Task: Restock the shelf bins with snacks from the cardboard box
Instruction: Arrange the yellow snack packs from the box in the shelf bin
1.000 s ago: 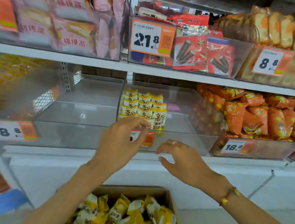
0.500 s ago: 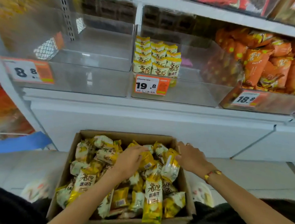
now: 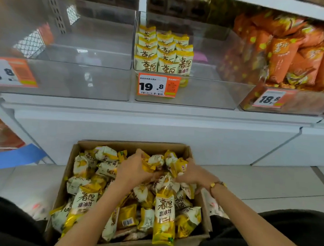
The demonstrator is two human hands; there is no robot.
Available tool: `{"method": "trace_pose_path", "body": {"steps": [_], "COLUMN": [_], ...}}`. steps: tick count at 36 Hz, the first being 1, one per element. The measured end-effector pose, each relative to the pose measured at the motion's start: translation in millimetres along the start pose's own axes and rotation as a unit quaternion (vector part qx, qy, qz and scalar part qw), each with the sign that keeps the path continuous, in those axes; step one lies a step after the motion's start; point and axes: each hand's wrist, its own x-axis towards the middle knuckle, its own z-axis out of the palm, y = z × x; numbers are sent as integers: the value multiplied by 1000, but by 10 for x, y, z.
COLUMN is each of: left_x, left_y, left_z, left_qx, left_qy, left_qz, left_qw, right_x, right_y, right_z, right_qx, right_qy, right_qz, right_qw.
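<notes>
Cardboard box (image 3: 104,145): brown, open at the top, at the lower centre of the frame, below the shelf.
Snacks (image 3: 164,212): yellow and white packets, lying loose and mixed in the box, nearly filling it.
Middle bin (image 3: 205,95): clear plastic, upper centre, price label 19.8 on its front.
Stocked packets (image 3: 165,48): same yellow and white, upright in neat rows at the bin's left side.

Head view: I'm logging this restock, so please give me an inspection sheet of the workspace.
Surface: pale tiled floor.
Job's things: open cardboard box heaped with yellow snack packs; middle bin partly filled, front-left; left bin holds no packs.
Clutter: white packets beside the box.
Hands: left hand and right hand each grip packs in the box.
Cables: nothing seen.
Surroundings: orange packs in right bin; price tags.
</notes>
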Motion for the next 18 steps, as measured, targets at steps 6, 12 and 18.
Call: {"method": "trace_pose_path", "body": {"steps": [6,12,18], "left_x": [63,-84,-258], "left_y": [-338,-551,-590], "left_z": [-298,-324,-314], "left_qx": [-204,-98,-29], "left_qy": [-147,-178,-129], "left_qz": [50,36,-54], "left_qw": [967,978,990], "right_x": [-76,-51,13], "right_y": [-201,-290,-343], "right_z": [-310,-49,26], "right_qx": [180,352,499], "right_qy": [-6,-28,11], "right_qz": [-18,-43,-21], "right_qw": [983,934,866]}}
